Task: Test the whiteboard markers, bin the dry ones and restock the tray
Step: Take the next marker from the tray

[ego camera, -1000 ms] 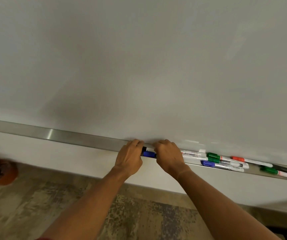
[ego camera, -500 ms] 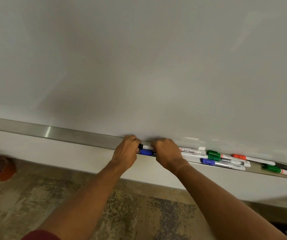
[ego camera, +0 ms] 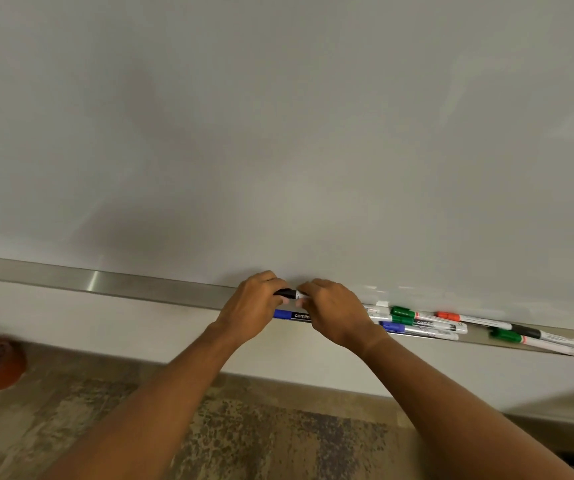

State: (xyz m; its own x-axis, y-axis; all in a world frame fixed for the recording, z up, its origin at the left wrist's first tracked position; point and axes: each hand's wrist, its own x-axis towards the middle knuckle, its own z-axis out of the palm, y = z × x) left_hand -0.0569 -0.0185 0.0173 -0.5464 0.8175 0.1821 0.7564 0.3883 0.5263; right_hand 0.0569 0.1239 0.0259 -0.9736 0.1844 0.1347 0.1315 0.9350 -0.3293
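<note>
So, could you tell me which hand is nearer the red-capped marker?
Right. The right hand sits just left of the red-capped marker on the tray; the left hand is farther left.

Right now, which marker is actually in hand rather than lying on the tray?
The black-capped marker, gripped between the left hand and right hand. The blue, green and red ones lie untouched on the tray.

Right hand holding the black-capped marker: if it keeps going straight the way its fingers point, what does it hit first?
Probably the whiteboard: the right hand points up and forward over the tray, and the board appears just past its fingers. The left hand sits beside it, not ahead. Depth unclear.
</note>
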